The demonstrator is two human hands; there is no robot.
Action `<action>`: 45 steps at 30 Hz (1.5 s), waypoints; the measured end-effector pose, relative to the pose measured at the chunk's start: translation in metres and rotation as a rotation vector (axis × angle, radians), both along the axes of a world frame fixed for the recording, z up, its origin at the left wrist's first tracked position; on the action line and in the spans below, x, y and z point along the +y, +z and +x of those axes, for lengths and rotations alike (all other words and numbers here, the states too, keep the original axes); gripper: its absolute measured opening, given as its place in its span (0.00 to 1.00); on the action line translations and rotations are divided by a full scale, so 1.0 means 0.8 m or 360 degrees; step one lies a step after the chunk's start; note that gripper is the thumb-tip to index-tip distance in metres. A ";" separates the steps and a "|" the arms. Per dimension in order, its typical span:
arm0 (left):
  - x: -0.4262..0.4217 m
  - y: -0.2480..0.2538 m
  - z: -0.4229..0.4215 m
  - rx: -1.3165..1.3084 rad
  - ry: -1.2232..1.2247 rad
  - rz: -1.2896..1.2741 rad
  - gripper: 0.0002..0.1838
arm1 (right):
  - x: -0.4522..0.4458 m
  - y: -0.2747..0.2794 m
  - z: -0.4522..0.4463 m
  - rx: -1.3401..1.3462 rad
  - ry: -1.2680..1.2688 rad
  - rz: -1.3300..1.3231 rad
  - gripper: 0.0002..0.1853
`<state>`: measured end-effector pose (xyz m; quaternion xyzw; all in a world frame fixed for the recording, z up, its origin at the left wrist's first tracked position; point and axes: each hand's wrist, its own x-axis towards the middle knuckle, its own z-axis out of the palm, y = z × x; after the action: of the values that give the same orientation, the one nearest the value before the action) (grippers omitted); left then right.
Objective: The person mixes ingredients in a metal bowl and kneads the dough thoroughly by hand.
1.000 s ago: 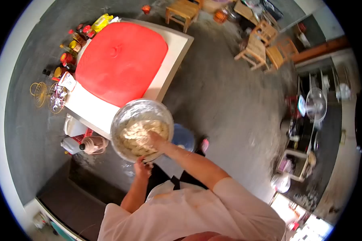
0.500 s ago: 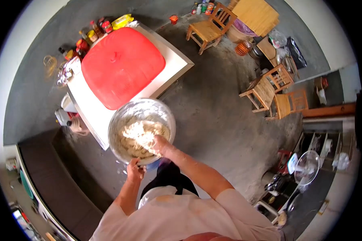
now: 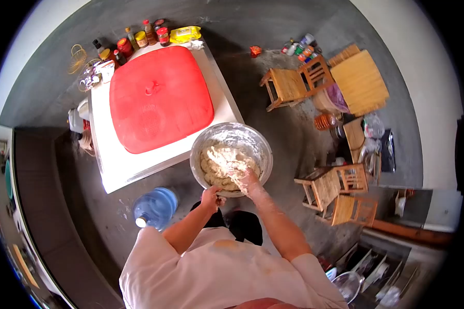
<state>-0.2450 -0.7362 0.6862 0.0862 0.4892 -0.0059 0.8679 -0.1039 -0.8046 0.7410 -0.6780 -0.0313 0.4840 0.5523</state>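
Note:
A round metal mixing bowl [image 3: 259,145] is at the near corner of the white table, its inner wall smeared with flour. Inside lies rough, shaggy dough [image 3: 222,160]. My left hand [image 3: 211,199] is closed on the bowl's near rim, with bits of dough stuck to its fingers. My right hand [image 3: 248,182] reaches into the right side of the bowl, its fingers sunk in the dough and coated with it. Those fingertips are partly hidden.
A large red cover [image 3: 160,103] takes up most of the white table [image 3: 113,172]. Jars and bottles line its far edge beside a yellow packet [image 3: 185,34]. A blue water bottle [image 3: 155,207] lies on the floor at left. Wooden chairs [image 3: 288,85] stand at right.
My view has turned, so the bowl and both hands appear farther right and the blue water bottle shows fully. My left hand still holds the rim; my right hand remains in the dough.

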 end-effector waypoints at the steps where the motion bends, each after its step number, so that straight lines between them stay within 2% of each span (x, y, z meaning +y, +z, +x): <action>1: -0.008 0.003 0.025 0.0014 0.0049 -0.0009 0.11 | -0.010 -0.023 0.023 0.0075 -0.0030 0.0109 0.17; 3: -0.011 0.010 0.079 0.0044 0.0159 0.0004 0.12 | 0.004 0.015 0.064 -0.0159 0.0349 -0.0104 0.17; 4: -0.017 0.010 0.103 0.0012 0.0228 0.0052 0.12 | 0.009 0.021 0.085 0.0391 -0.0047 0.0083 0.17; 5: -0.026 0.011 0.122 0.0039 0.0291 0.0025 0.12 | 0.010 0.031 0.103 0.0416 0.0012 0.0047 0.17; 7: -0.028 0.009 0.175 0.0152 0.0438 0.0074 0.11 | 0.031 0.045 0.152 0.0341 0.0069 -0.0024 0.17; 8: -0.029 0.013 0.194 0.0090 0.0505 0.0106 0.11 | 0.032 0.031 0.176 -0.0067 0.0520 -0.0110 0.16; 9: -0.029 0.014 0.216 0.0222 0.0565 0.0112 0.11 | 0.041 0.028 0.201 0.0298 0.0313 -0.0060 0.16; 11: -0.035 0.013 0.244 0.0143 0.0707 0.0104 0.10 | 0.049 0.016 0.233 0.0500 0.0269 0.0032 0.17; 12: -0.036 0.012 0.257 0.0136 0.0822 0.0059 0.10 | 0.062 0.007 0.251 0.0703 0.0158 -0.0075 0.16; 13: -0.039 0.010 0.270 0.0119 0.0942 0.0023 0.10 | 0.068 -0.002 0.265 0.0698 0.0235 -0.0093 0.16; 15: -0.062 0.005 0.293 0.0145 0.1106 0.0048 0.10 | 0.092 0.037 0.265 0.0238 0.0408 -0.0541 0.16; 16: -0.077 -0.003 0.300 0.0122 0.1222 0.0096 0.10 | 0.076 -0.028 0.299 0.0042 0.1113 -0.0187 0.16; 17: -0.075 -0.013 0.312 0.0084 0.1347 0.0159 0.11 | 0.092 -0.052 0.312 0.0038 0.1172 -0.0172 0.16; 19: -0.093 -0.024 0.328 0.0277 0.1322 -0.0025 0.10 | 0.095 -0.073 0.333 0.0384 0.0804 -0.0474 0.14; 20: -0.097 -0.032 0.331 0.0286 0.1336 -0.0021 0.11 | 0.105 -0.062 0.333 0.0100 0.1192 -0.0455 0.14; 21: -0.089 -0.047 0.336 0.0287 0.1356 0.0036 0.12 | 0.126 -0.062 0.332 0.0101 0.1241 -0.0415 0.14; 24: -0.114 -0.053 0.349 0.0373 0.1505 0.0048 0.12 | 0.139 -0.041 0.322 0.0172 0.0835 -0.0861 0.13; 25: -0.114 -0.051 0.356 0.0392 0.1564 0.0072 0.12 | 0.146 -0.052 0.334 0.0161 0.0892 -0.0879 0.13; 27: -0.123 -0.058 0.368 0.0370 0.1698 0.0033 0.12 | 0.147 -0.109 0.368 -0.0043 0.2034 -0.0469 0.16; 28: -0.116 -0.062 0.380 0.0376 0.1817 0.0020 0.12 | 0.152 -0.174 0.390 0.0207 0.1922 -0.0512 0.19; 31: -0.121 -0.064 0.422 0.0330 0.2073 -0.0080 0.13 | 0.161 -0.219 0.402 0.0419 0.1875 -0.0514 0.19; 33: -0.114 -0.071 0.458 0.0355 0.2316 -0.0040 0.13 | 0.184 -0.207 0.395 0.0287 0.2075 -0.0501 0.18; 34: -0.101 -0.075 0.476 0.0366 0.2373 -0.0042 0.13 | 0.198 -0.206 0.394 0.0087 0.2451 -0.0357 0.18; 36: -0.094 -0.083 0.506 0.0376 0.2592 -0.0056 0.13 | 0.210 -0.202 0.390 0.0095 0.2772 -0.0094 0.19; 37: -0.084 -0.087 0.521 0.0433 0.2678 -0.0003 0.13 | 0.217 -0.194 0.393 0.0324 0.2534 -0.0365 0.18; 39: -0.061 -0.096 0.545 0.0350 0.2873 -0.0063 0.13 | 0.236 -0.215 0.393 -0.0421 0.3127 0.0394 0.18; 41: -0.050 -0.104 0.566 0.0291 0.3018 -0.0015 0.13 | 0.246 -0.184 0.395 -0.0432 0.3236 0.0346 0.19; 42: -0.044 -0.109 0.568 0.0327 0.3062 -0.0004 0.13 | 0.244 -0.219 0.404 -0.0314 0.3200 0.0166 0.19; 43: -0.034 -0.113 0.571 0.0374 0.3110 0.0000 0.13 | 0.254 -0.186 0.394 -0.0241 0.3158 0.0043 0.19; 45: -0.025 -0.125 0.576 0.0334 0.3112 0.0008 0.13 | 0.265 -0.193 0.400 -0.0221 0.3243 0.0004 0.16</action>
<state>0.2157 -0.7564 0.5863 -0.3557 0.4197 0.7083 0.4423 0.2159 -0.5926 0.5866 -0.3550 -0.6257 0.6834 -0.1243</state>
